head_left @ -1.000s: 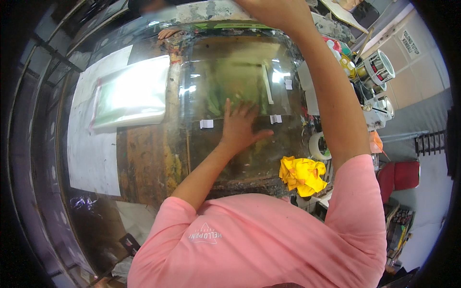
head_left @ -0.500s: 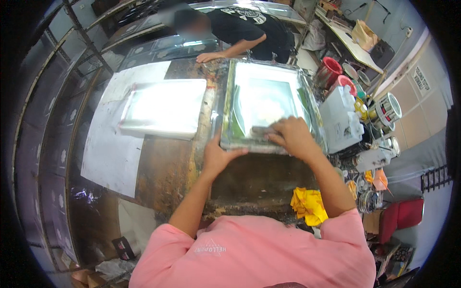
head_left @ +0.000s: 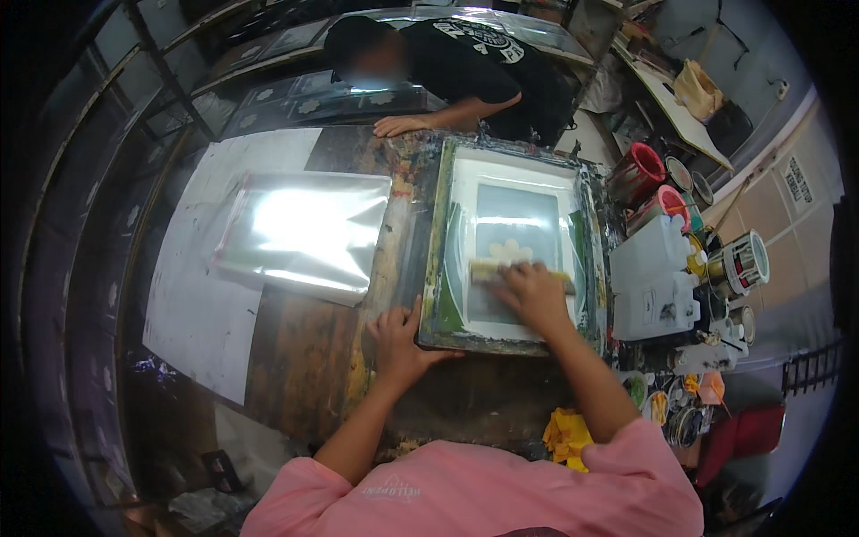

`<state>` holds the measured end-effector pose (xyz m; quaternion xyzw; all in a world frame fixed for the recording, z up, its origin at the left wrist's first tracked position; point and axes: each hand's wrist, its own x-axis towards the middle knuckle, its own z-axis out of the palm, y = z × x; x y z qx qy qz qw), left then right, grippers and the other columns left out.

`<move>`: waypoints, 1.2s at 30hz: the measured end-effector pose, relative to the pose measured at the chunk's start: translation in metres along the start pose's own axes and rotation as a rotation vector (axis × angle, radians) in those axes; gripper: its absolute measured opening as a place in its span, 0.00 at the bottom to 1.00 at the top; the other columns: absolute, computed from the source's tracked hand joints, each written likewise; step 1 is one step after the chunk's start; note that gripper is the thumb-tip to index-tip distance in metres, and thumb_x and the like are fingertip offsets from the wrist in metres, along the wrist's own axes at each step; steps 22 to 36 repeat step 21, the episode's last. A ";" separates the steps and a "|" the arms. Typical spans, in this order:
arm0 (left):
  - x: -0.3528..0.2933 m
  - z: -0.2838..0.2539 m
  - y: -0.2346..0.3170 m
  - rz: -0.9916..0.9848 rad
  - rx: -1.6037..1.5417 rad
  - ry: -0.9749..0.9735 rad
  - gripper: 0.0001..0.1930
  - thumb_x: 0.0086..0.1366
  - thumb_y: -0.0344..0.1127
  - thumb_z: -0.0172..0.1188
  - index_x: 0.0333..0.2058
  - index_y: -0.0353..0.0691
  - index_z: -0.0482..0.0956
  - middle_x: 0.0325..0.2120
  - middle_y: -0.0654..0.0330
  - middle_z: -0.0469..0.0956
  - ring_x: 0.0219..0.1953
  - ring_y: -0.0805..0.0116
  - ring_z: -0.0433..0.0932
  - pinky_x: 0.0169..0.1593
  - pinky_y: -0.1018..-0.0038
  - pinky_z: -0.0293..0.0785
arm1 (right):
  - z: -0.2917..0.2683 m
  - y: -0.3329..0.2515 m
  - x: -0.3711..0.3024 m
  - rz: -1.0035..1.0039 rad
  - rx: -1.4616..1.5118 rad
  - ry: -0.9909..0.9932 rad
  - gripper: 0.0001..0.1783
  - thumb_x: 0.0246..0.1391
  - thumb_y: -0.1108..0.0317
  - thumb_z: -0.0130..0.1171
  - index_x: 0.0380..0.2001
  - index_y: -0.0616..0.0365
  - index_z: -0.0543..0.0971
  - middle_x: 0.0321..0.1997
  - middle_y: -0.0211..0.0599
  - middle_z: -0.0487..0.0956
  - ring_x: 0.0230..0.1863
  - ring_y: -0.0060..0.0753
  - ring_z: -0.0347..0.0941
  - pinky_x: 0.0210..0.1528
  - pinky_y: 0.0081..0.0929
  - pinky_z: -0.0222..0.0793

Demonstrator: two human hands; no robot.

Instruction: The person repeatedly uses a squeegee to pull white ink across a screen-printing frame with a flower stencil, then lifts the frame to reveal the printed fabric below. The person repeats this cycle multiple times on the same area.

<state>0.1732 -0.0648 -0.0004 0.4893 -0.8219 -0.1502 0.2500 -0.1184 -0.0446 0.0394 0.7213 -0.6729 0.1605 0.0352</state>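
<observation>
Squeegee (head_left: 521,271) sat crosswise in our screen frame (head_left: 514,242), long axis running left-right, at the near half of the mesh, so we judged the pull mostly done with a short stretch left. Our right hand (head_left: 534,294) was curled over it, gripping; our left hand (head_left: 400,337) pressed fingers spread on the frame's near-left corner, grasping nothing. Frame lay flat toward the worktable's (head_left: 304,358) right edge, long axis pointing away from us toward a co-worker's hand (head_left: 400,125) at the far edge.
</observation>
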 end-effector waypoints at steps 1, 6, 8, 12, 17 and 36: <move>0.001 0.000 0.000 -0.001 -0.008 0.003 0.63 0.32 0.73 0.82 0.68 0.44 0.78 0.43 0.58 0.73 0.50 0.55 0.71 0.57 0.54 0.62 | 0.007 0.016 0.026 -0.009 0.008 0.044 0.23 0.59 0.51 0.70 0.54 0.50 0.85 0.47 0.38 0.83 0.47 0.48 0.79 0.45 0.46 0.80; -0.001 -0.007 0.002 -0.002 -0.014 0.002 0.67 0.33 0.74 0.82 0.71 0.43 0.74 0.43 0.57 0.77 0.47 0.55 0.75 0.57 0.56 0.63 | 0.015 0.092 0.146 -0.004 0.008 -0.054 0.25 0.64 0.37 0.61 0.46 0.45 0.88 0.42 0.40 0.86 0.48 0.51 0.83 0.49 0.52 0.79; 0.000 -0.003 0.000 0.062 -0.094 0.049 0.67 0.38 0.75 0.79 0.72 0.37 0.71 0.39 0.55 0.78 0.43 0.56 0.76 0.57 0.56 0.62 | 0.009 0.117 0.181 -0.032 0.016 -0.090 0.25 0.64 0.38 0.61 0.45 0.47 0.88 0.42 0.46 0.86 0.47 0.53 0.84 0.48 0.51 0.78; -0.003 0.004 -0.004 0.091 -0.128 0.028 0.69 0.43 0.76 0.77 0.74 0.31 0.64 0.33 0.52 0.82 0.38 0.55 0.79 0.58 0.57 0.62 | 0.020 0.123 0.179 -0.020 -0.014 0.010 0.24 0.63 0.39 0.63 0.46 0.46 0.88 0.41 0.43 0.85 0.46 0.52 0.84 0.47 0.50 0.79; -0.003 0.008 -0.006 0.159 -0.134 0.107 0.67 0.45 0.74 0.77 0.73 0.29 0.65 0.32 0.52 0.81 0.37 0.56 0.79 0.58 0.58 0.63 | 0.013 0.081 0.111 -0.006 -0.007 0.055 0.21 0.60 0.44 0.68 0.46 0.45 0.88 0.42 0.36 0.84 0.45 0.49 0.83 0.46 0.50 0.80; -0.003 0.010 -0.009 0.141 -0.119 0.074 0.67 0.46 0.73 0.78 0.74 0.31 0.63 0.36 0.50 0.83 0.40 0.57 0.81 0.58 0.58 0.63 | -0.009 0.026 0.029 0.008 -0.075 -0.057 0.23 0.59 0.44 0.71 0.50 0.43 0.88 0.46 0.40 0.85 0.48 0.52 0.84 0.50 0.48 0.82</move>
